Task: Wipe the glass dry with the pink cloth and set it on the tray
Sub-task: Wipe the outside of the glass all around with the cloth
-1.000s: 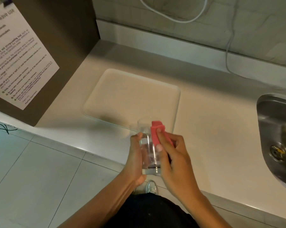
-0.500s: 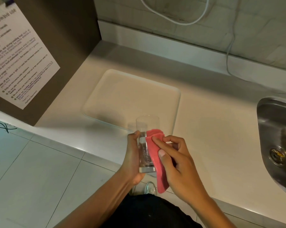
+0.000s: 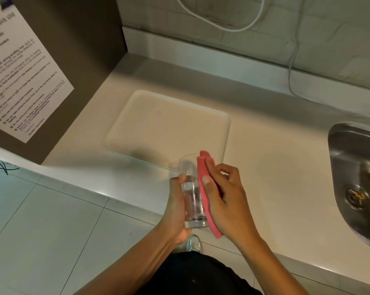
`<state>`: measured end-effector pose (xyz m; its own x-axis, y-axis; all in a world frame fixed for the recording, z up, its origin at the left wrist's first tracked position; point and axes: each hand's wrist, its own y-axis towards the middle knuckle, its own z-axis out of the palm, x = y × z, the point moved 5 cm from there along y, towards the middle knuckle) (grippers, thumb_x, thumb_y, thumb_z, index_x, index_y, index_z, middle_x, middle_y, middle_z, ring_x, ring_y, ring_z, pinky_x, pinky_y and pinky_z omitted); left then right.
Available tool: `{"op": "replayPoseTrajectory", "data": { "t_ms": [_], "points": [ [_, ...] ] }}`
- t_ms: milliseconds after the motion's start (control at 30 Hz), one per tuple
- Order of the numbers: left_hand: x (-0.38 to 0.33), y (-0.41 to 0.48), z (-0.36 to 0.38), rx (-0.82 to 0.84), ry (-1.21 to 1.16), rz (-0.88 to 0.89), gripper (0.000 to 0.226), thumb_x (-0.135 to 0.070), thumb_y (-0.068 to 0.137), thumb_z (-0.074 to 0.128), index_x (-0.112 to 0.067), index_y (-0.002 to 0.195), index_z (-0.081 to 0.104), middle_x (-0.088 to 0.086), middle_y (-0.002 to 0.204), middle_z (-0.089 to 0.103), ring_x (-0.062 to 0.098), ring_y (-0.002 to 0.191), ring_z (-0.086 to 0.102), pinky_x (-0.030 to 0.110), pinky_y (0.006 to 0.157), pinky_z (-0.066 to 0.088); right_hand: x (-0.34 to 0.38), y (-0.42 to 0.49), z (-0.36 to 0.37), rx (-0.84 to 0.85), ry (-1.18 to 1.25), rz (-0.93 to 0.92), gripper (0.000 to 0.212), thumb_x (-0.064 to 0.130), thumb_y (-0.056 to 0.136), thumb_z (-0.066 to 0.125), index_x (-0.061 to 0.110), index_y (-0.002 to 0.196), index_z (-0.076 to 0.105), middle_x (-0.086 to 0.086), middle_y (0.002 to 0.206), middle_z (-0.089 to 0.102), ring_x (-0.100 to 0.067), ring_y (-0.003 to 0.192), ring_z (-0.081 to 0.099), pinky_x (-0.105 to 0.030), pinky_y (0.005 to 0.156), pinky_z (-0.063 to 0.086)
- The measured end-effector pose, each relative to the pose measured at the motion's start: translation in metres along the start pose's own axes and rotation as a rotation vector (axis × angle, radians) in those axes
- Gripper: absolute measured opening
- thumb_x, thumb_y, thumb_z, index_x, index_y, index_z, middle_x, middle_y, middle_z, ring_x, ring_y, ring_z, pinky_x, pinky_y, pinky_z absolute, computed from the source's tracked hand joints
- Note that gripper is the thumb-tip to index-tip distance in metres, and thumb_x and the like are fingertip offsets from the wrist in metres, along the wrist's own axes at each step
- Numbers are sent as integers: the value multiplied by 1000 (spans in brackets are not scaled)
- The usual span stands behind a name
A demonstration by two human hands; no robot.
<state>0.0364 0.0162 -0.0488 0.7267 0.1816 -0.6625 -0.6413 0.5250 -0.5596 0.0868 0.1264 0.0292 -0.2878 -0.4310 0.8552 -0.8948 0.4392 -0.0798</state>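
Note:
A clear drinking glass (image 3: 191,188) is held upright above the counter's front edge. My left hand (image 3: 175,207) grips its left side and base. My right hand (image 3: 224,199) presses a folded pink cloth (image 3: 203,184) flat against the glass's right side, from the rim down past the base. A pale rectangular tray (image 3: 165,124) lies on the counter just beyond the glass, with nothing on it.
A steel sink (image 3: 356,177) is set into the counter at the right. A dark cabinet side with a printed notice (image 3: 20,81) stands at the left. A white cable (image 3: 290,77) hangs along the back wall. Floor tiles lie below the counter edge.
The cloth has slid back up the right side of the glass to its rim, after hanging lower half a second ago. The glass stays in my left hand.

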Motion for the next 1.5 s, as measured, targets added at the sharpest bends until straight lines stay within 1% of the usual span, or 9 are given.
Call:
{"op": "replayPoseTrajectory", "data": {
  "t_ms": [200, 367, 533, 667, 1000, 1133, 1267, 1400, 1500],
  "points": [
    [-21, 11, -5, -6, -9, 33, 70, -70, 96, 40, -15, 97, 84, 13, 83, 80, 29, 75, 75, 35, 65, 62, 4, -32, 9, 59, -88, -172, 39, 58, 101, 40, 69, 138, 34, 33, 136, 28, 5, 131, 37, -17, 102, 46],
    [-1, 4, -2, -11, -3, -20, 68, -74, 88, 49, -16, 100, 83, 13, 83, 79, 29, 76, 78, 39, 64, 64, 0, 1, 1, -2, -63, -29, 45, 52, 102, 39, 55, 147, 35, 16, 128, 38, -11, 119, 52, -33, 99, 53],
    [-19, 7, -12, -37, -26, 13, 77, -78, 80, 55, -8, 110, 71, 20, 93, 72, 36, 88, 68, 53, 92, 52, -7, -41, 15, 105, -153, -132, 49, 63, 101, 31, 63, 149, 23, 27, 133, 29, 2, 128, 38, -18, 99, 47],
    [-2, 4, -10, -23, -10, -45, 74, -75, 85, 52, -11, 115, 74, 13, 83, 77, 29, 73, 75, 40, 65, 62, -12, -14, 7, 63, -94, -10, 52, 57, 101, 33, 48, 152, 37, 18, 129, 37, -3, 120, 47, -32, 101, 51],
    [0, 6, -9, 12, -39, -69, 73, -76, 92, 49, -13, 109, 82, 17, 93, 80, 32, 83, 79, 43, 72, 65, -10, -16, 6, 79, -84, -7, 48, 49, 104, 36, 45, 152, 39, 13, 131, 39, -6, 117, 52, -24, 96, 52],
    [-9, 7, -10, -59, -7, -67, 90, -78, 80, 58, -5, 131, 71, 21, 103, 77, 37, 93, 75, 47, 79, 61, 3, -15, 9, 42, -103, -86, 47, 48, 106, 35, 53, 152, 31, 16, 134, 35, 0, 123, 45, -10, 95, 45],
    [-15, 11, -15, -45, -13, -38, 73, -78, 88, 49, -15, 96, 84, 15, 88, 80, 31, 80, 77, 39, 74, 63, -3, -38, 17, 106, -144, -138, 45, 58, 102, 30, 63, 147, 28, 22, 138, 28, 5, 132, 33, -4, 101, 37],
    [-7, -1, -6, -60, -34, -106, 92, -74, 88, 55, 0, 143, 62, 26, 110, 75, 40, 100, 72, 48, 82, 62, -6, -10, 9, 59, -66, -37, 43, 47, 105, 34, 57, 146, 33, 16, 130, 36, -5, 119, 50, -19, 94, 50],
    [-12, 1, -11, -77, -2, -76, 95, -76, 88, 51, 1, 142, 62, 24, 107, 76, 41, 101, 71, 48, 83, 60, 2, -19, 15, 45, -106, -101, 46, 51, 105, 33, 60, 150, 26, 19, 134, 32, -2, 124, 44, -15, 96, 47]
  ]
}}
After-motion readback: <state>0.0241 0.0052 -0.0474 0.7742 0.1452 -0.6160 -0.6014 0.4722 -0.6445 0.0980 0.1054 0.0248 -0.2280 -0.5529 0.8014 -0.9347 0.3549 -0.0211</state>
